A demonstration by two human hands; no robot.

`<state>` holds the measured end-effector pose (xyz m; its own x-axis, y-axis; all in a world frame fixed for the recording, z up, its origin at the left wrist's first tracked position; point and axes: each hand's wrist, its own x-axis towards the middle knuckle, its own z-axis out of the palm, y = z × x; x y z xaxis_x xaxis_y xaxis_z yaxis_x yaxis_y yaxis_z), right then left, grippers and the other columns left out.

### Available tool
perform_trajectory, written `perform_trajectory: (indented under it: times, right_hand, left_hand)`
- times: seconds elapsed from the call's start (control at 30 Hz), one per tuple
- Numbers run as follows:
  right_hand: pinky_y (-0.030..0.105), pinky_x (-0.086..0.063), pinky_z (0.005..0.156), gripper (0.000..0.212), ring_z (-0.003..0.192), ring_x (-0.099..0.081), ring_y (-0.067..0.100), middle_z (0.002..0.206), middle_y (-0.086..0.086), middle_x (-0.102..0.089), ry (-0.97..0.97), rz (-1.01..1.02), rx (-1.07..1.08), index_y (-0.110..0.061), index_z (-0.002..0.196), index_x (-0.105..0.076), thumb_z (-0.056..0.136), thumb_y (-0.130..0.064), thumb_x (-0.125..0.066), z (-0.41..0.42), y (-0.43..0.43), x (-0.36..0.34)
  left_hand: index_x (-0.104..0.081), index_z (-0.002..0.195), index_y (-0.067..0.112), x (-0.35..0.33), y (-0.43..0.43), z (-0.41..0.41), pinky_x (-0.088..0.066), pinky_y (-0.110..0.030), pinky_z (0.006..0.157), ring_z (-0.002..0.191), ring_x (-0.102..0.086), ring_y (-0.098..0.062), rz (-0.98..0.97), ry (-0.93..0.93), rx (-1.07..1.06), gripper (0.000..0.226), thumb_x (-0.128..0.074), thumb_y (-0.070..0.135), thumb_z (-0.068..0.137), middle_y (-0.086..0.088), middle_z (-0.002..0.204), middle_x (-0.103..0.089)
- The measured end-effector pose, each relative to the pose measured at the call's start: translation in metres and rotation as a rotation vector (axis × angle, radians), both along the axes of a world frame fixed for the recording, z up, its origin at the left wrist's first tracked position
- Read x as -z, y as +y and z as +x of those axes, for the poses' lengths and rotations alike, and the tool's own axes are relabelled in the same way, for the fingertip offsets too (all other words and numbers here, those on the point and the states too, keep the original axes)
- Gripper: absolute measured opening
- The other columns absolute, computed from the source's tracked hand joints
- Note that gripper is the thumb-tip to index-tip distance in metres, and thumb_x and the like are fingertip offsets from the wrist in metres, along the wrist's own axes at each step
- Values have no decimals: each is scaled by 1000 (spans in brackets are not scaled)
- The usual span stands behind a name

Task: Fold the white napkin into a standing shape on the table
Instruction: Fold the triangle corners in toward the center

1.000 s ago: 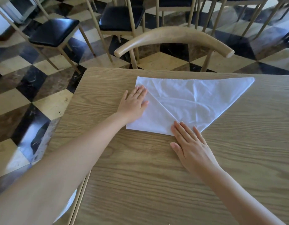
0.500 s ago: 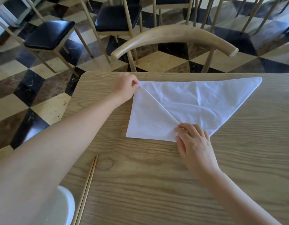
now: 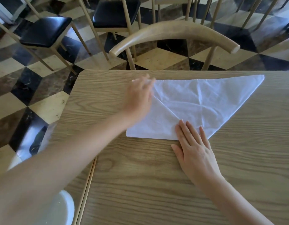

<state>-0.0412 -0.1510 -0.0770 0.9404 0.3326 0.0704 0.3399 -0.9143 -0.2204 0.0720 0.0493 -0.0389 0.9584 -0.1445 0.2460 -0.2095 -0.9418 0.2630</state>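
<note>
Table: wood-grain; napkin laid flat.
Floor: chequered; chairs set beyond.
Left hand: blurred, fingers extended.
Right hand: flat, pressed on napkin.

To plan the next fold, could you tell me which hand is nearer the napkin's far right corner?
Right. The right hand presses flat on the near point of the napkin, below and left of that corner; the left hand, blurred, is over its far left end, farther away.
</note>
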Motion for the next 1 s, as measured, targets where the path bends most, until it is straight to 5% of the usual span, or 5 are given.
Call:
perform_trajectory:
  times: [0.13,0.4,0.5,0.67,1.0]
  right_hand:
    - [41,-11,115,63,142,-21,20,151,9,-31,17,-28,-78,-7,141,-36,96,-48,-19,4,13,3]
    - [32,-13,114,58,139,-28,14,149,4,-34,28,15,-75,-9,141,-37,97,-43,-21,-3,-12,-3]
    - [30,-21,112,49,133,-38,12,142,1,-46,-36,103,-51,-11,135,-48,93,-32,-34,-4,-25,-2]
    - [32,-51,87,42,108,-60,21,117,4,-67,-207,91,-107,-6,110,-67,69,1,-74,6,-40,-2]
    - [27,-39,60,29,62,-50,22,61,1,-50,-373,-14,-197,-13,60,-54,53,11,-69,25,-56,-8]
  left_hand:
    - [-11,149,20,27,-26,-68,0,-47,117,145,-1,-15,180,335,160,70,-2,52,87,-1,158,-5]
    - [7,147,20,34,3,-53,10,-48,115,143,14,-15,317,319,388,76,-6,64,87,1,154,13]
    - [-5,148,13,30,20,-61,1,-51,115,144,2,-25,433,234,492,75,-5,62,91,-9,157,-2]
    - [-41,135,1,29,36,-88,-48,-44,95,122,-52,-35,595,-28,542,42,-20,20,102,-20,132,-54]
    - [-69,101,-4,16,9,-104,-59,-34,70,87,-71,-29,689,-120,425,46,-32,-11,75,-19,96,-72]
